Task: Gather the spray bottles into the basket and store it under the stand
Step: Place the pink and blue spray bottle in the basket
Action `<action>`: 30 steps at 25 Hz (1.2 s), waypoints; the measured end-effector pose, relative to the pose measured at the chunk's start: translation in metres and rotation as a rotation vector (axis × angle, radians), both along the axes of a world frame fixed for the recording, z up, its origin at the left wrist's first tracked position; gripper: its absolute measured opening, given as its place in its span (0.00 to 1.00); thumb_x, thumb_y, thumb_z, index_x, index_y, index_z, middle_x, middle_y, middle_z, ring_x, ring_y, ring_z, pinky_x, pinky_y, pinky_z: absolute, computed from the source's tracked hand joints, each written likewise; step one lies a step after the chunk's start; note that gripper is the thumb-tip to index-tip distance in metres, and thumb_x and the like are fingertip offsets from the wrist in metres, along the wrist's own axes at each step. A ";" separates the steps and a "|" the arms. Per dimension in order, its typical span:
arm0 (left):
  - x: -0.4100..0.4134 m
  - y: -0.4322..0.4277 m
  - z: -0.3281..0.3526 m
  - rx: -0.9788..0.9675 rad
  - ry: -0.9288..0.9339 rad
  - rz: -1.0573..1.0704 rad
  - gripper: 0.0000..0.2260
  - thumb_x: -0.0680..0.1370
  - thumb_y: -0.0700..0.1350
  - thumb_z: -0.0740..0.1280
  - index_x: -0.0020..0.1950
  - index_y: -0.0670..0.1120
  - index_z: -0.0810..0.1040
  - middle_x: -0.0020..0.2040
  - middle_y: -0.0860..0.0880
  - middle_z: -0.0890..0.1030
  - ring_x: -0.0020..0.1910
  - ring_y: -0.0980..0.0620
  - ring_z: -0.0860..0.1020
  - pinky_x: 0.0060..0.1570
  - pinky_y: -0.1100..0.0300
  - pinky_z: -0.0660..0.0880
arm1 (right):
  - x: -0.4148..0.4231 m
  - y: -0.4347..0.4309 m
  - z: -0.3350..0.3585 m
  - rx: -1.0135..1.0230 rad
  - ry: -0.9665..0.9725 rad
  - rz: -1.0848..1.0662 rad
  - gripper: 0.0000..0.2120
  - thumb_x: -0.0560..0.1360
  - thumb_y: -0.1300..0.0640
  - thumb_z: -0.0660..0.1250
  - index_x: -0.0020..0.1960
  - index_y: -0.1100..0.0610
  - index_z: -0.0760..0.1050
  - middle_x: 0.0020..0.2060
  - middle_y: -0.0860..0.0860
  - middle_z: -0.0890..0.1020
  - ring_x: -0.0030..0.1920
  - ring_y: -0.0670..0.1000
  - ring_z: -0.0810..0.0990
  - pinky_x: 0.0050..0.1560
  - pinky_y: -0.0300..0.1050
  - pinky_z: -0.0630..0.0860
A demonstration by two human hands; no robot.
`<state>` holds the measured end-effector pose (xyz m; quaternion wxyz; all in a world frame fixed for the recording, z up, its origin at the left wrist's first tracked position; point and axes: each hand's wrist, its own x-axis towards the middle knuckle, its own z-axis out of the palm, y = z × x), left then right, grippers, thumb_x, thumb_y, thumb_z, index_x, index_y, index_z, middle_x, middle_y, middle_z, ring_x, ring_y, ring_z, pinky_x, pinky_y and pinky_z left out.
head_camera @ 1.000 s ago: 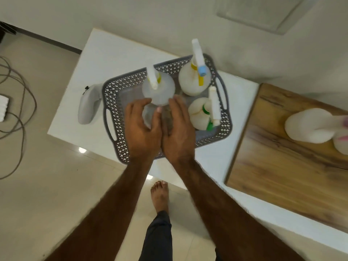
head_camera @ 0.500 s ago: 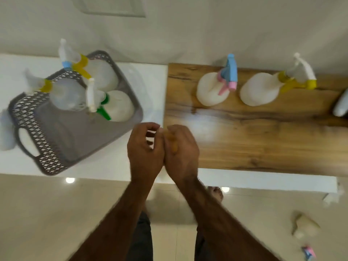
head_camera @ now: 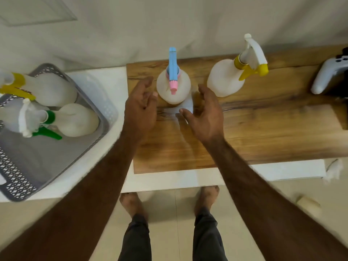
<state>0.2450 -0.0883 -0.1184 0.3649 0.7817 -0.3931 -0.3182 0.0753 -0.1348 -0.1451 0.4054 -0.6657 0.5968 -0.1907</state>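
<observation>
A white spray bottle with a blue and pink trigger (head_camera: 173, 85) stands on the wooden board (head_camera: 263, 129). My left hand (head_camera: 141, 108) is open just left of it and my right hand (head_camera: 205, 113) is open just right of it, neither touching. A second white bottle with a yellow trigger (head_camera: 226, 78) stands further right on the board. The grey perforated basket (head_camera: 22, 178) sits at the left on the white table and holds a yellow-trigger bottle (head_camera: 50, 89), a green-trigger bottle (head_camera: 75, 119) and a partly cut-off translucent one (head_camera: 11, 113).
A white game controller (head_camera: 327, 76) lies at the board's right end. The white table (head_camera: 169, 179) ends just before my bare feet. A crumpled white scrap (head_camera: 333, 170) and a pale object (head_camera: 308, 204) lie on the tiled floor at the right. A wall stands behind.
My hands left the basket, swung right over the board, then parted and opened on either side of the blue and pink bottle. The view shifted right with them.
</observation>
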 end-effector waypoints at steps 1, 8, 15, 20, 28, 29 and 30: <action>0.002 -0.004 -0.004 -0.007 0.025 -0.037 0.20 0.86 0.42 0.61 0.79 0.42 0.68 0.77 0.46 0.75 0.75 0.50 0.73 0.74 0.58 0.73 | 0.002 -0.006 -0.002 0.009 -0.002 0.035 0.41 0.71 0.48 0.78 0.78 0.56 0.64 0.74 0.53 0.73 0.73 0.53 0.73 0.68 0.58 0.78; -0.003 -0.008 -0.021 -0.079 0.135 -0.136 0.23 0.87 0.43 0.60 0.82 0.44 0.64 0.76 0.48 0.74 0.74 0.53 0.74 0.71 0.55 0.76 | 0.020 -0.015 -0.004 -0.038 -0.175 0.081 0.35 0.71 0.50 0.77 0.75 0.55 0.69 0.66 0.50 0.80 0.66 0.50 0.79 0.61 0.55 0.82; -0.001 0.025 -0.006 -0.104 0.181 -0.069 0.23 0.86 0.43 0.62 0.81 0.44 0.64 0.74 0.55 0.73 0.65 0.71 0.74 0.62 0.74 0.73 | 0.027 0.018 0.010 -0.038 -0.108 0.062 0.40 0.70 0.45 0.78 0.76 0.52 0.67 0.67 0.47 0.80 0.65 0.49 0.80 0.60 0.53 0.82; 0.006 0.098 0.017 -0.106 0.279 0.112 0.23 0.85 0.43 0.66 0.80 0.48 0.67 0.71 0.59 0.76 0.66 0.67 0.77 0.62 0.67 0.78 | 0.046 0.077 0.031 -0.049 -0.090 0.110 0.39 0.69 0.35 0.75 0.75 0.46 0.67 0.68 0.42 0.78 0.64 0.43 0.78 0.62 0.52 0.81; 0.046 0.234 0.046 -0.099 0.240 0.400 0.32 0.79 0.56 0.65 0.78 0.40 0.68 0.70 0.46 0.78 0.64 0.72 0.76 0.56 0.78 0.73 | 0.115 0.183 0.054 -0.025 -0.114 0.372 0.36 0.70 0.36 0.76 0.74 0.46 0.69 0.66 0.40 0.76 0.62 0.44 0.77 0.57 0.51 0.83; 0.055 0.244 0.048 -0.103 0.226 0.421 0.34 0.78 0.58 0.65 0.78 0.39 0.68 0.69 0.46 0.78 0.64 0.72 0.75 0.56 0.79 0.73 | 0.126 0.190 0.056 -0.028 -0.128 0.396 0.36 0.70 0.37 0.76 0.73 0.48 0.70 0.66 0.43 0.77 0.62 0.45 0.78 0.56 0.52 0.83; 0.065 0.254 0.050 -0.107 0.208 0.450 0.36 0.77 0.59 0.65 0.78 0.38 0.68 0.68 0.45 0.77 0.63 0.73 0.76 0.55 0.80 0.73 | 0.139 0.197 0.058 -0.027 -0.138 0.425 0.36 0.70 0.38 0.76 0.73 0.49 0.70 0.66 0.44 0.77 0.62 0.46 0.78 0.56 0.52 0.83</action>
